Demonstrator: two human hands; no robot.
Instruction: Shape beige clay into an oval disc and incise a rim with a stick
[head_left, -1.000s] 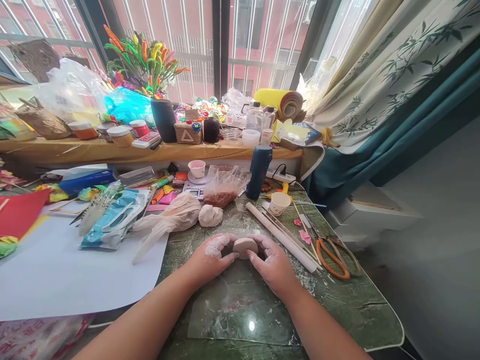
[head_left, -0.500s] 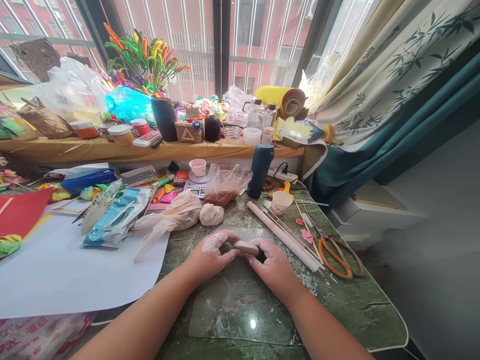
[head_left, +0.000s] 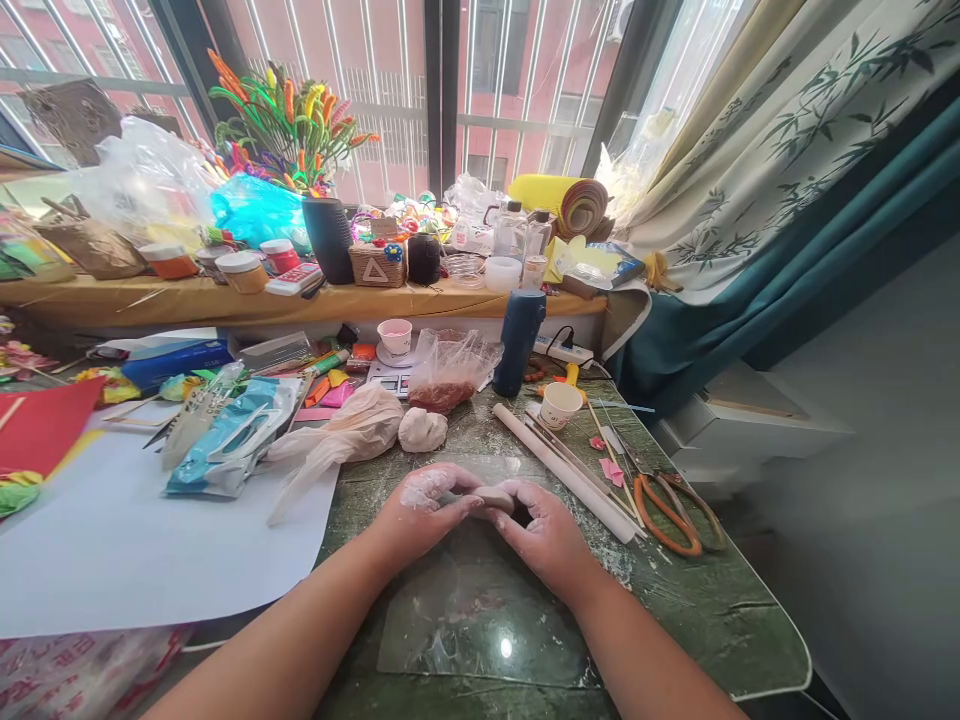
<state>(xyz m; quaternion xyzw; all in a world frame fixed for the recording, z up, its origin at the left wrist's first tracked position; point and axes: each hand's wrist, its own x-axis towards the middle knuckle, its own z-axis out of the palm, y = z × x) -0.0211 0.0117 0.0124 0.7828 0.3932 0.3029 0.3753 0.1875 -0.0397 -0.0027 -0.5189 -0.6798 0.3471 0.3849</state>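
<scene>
Both my hands meet over the green marble table (head_left: pixel 697 610), pinching a small flat disc of pale clay (head_left: pixel 495 497) between them. My left hand (head_left: pixel 424 510), dusted white with powder, curls its fingers over the disc's left edge. My right hand (head_left: pixel 544 530) closes on its right edge, thumb on top. The disc is held just above a clear plastic sheet (head_left: pixel 465 610). A lump of white clay (head_left: pixel 421 429) lies on the table beyond my hands.
A white rolling pin (head_left: pixel 562 470), thin sticks, orange-handled scissors (head_left: pixel 664 510) and a paper cup (head_left: pixel 560 405) lie to the right. A plastic bag (head_left: pixel 341 435), blue packet (head_left: pixel 225 440) and white paper (head_left: pixel 112 540) are left. A cluttered windowsill runs behind.
The clay disc has tipped from facing up to nearly edge-on and flatter, and my fingers have closed further round it. My hands stay in the same spot.
</scene>
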